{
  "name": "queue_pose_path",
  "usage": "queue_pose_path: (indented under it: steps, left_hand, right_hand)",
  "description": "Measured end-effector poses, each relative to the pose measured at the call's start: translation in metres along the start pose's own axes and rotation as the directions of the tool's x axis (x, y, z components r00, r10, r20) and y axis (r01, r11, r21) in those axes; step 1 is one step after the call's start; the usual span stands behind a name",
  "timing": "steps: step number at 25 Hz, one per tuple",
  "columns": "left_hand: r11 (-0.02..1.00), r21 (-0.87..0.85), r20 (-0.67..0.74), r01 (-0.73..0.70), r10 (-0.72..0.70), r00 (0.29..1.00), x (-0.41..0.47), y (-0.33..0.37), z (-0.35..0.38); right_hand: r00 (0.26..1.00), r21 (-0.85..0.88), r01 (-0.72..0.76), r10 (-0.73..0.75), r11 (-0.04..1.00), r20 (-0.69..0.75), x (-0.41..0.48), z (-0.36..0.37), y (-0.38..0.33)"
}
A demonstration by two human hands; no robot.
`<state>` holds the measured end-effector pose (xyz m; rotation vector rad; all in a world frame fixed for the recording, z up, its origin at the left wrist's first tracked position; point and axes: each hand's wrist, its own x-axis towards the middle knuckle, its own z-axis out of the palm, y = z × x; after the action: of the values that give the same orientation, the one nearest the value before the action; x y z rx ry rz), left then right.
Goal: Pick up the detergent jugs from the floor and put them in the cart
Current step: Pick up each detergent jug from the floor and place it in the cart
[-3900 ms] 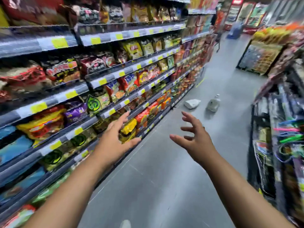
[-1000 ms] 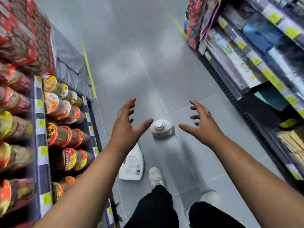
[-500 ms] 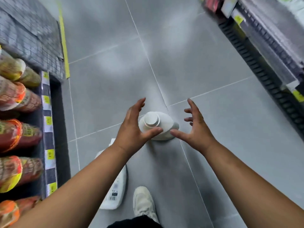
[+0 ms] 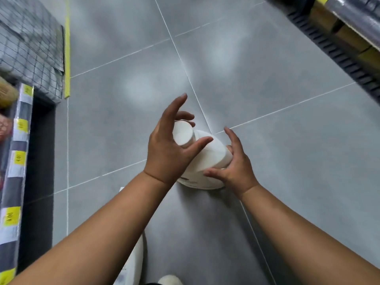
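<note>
A white detergent jug (image 4: 207,159) stands upright on the grey tiled floor, its round cap (image 4: 183,134) facing me. My left hand (image 4: 168,149) wraps the cap and neck, fingers curled behind and thumb across the jug's shoulder. My right hand (image 4: 232,163) presses against the jug's right side, thumb low on its body. A second white jug (image 4: 133,264) lies flat on the floor nearer me, mostly hidden under my left forearm. No cart is in view.
A shelf with yellow price tags (image 4: 18,161) runs along the left edge, with a wire-mesh panel (image 4: 30,48) beyond it. Another shelf base (image 4: 339,48) crosses the top right. My shoe (image 4: 169,279) shows at the bottom.
I have bent lower toward the floor. Both hands, spread apart around the upright jug half a second ago, have closed in and now touch its cap and side.
</note>
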<state>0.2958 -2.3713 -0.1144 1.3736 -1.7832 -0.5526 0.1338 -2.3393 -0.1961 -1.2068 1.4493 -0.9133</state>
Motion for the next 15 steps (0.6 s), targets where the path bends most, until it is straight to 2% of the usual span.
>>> queue_pose_path:
  steps: [2, 5, 9, 12, 15]
  left_hand:
    - [1.000, -0.008, 0.010, 0.014, -0.014, 1.000, 0.008, 0.001, -0.004]
    - [0.990, -0.091, 0.006, 0.109, -0.109, 0.994, 0.020, 0.006, -0.008]
    - [0.965, -0.190, 0.029, 0.180, -0.177, 0.984, 0.030, 0.037, -0.013]
    - [0.978, -0.170, 0.040, 0.120, -0.115, 0.993, 0.047, 0.097, -0.032]
    - [0.966, -0.226, 0.084, 0.125, -0.108, 0.991, 0.071, 0.184, -0.062]
  right_hand:
    - [0.996, 0.003, -0.011, 0.011, 1.000, -0.085, -0.004, 0.003, -0.008]
    - [0.985, -0.056, -0.009, -0.001, 0.998, -0.175, -0.005, -0.004, -0.027]
    - [0.983, -0.150, -0.033, 0.005, 0.988, -0.184, -0.019, -0.038, -0.065]
    - [0.969, -0.195, -0.042, -0.008, 0.980, -0.246, -0.047, -0.079, -0.126]
    - [0.950, -0.215, -0.055, -0.014, 0.975, -0.311, -0.087, -0.135, -0.209]
